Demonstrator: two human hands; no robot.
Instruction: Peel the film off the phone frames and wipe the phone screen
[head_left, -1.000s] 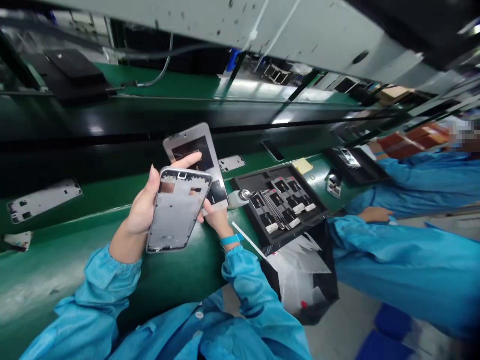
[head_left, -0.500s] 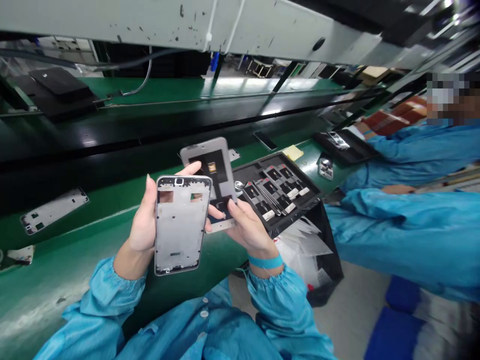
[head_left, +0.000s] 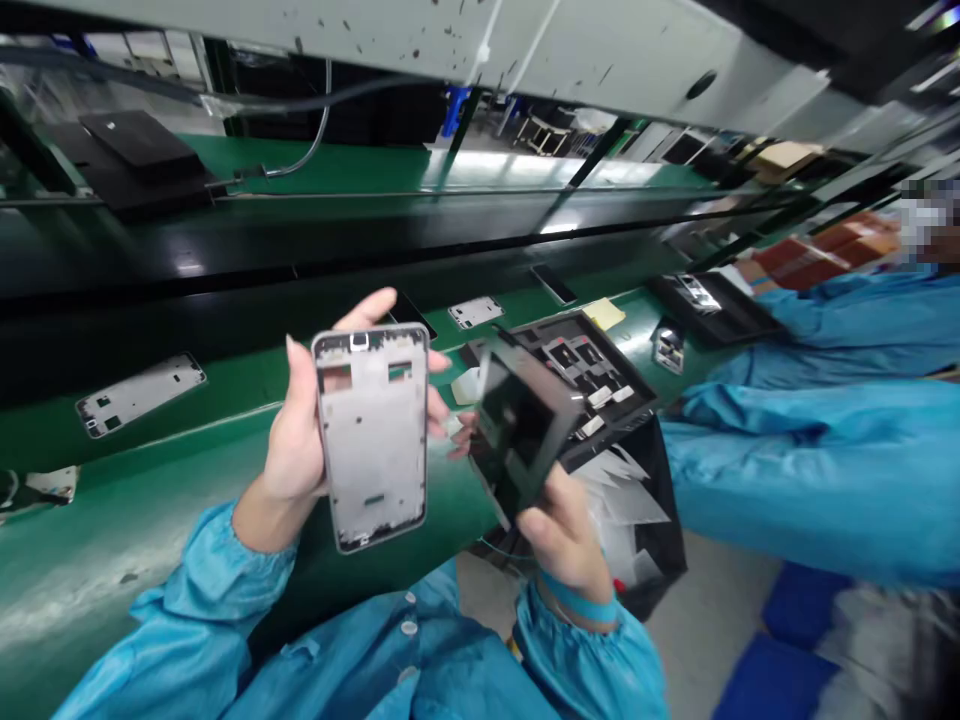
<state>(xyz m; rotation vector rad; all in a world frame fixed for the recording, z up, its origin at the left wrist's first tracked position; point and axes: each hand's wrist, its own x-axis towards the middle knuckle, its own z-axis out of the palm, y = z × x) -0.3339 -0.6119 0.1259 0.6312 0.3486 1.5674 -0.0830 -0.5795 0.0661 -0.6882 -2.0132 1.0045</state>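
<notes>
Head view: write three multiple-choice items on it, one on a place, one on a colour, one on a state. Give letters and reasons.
1. Where does the black parts tray lie?
A. on the green bench
B. on the floor
C. on the person's lap

2. What colour are the person's sleeves?
A. white
B. blue
C. red

3. How is the silver phone frame held?
A. flat on the bench
B. gripped in the left hand, off the bench
C. inside the tray

Answers: 1 A, it sits on the green surface beyond the right hand. 2 B, both cuffs are bright blue. 3 B, the fingers wrap its edges while the right hand holds a dark panel.
</notes>
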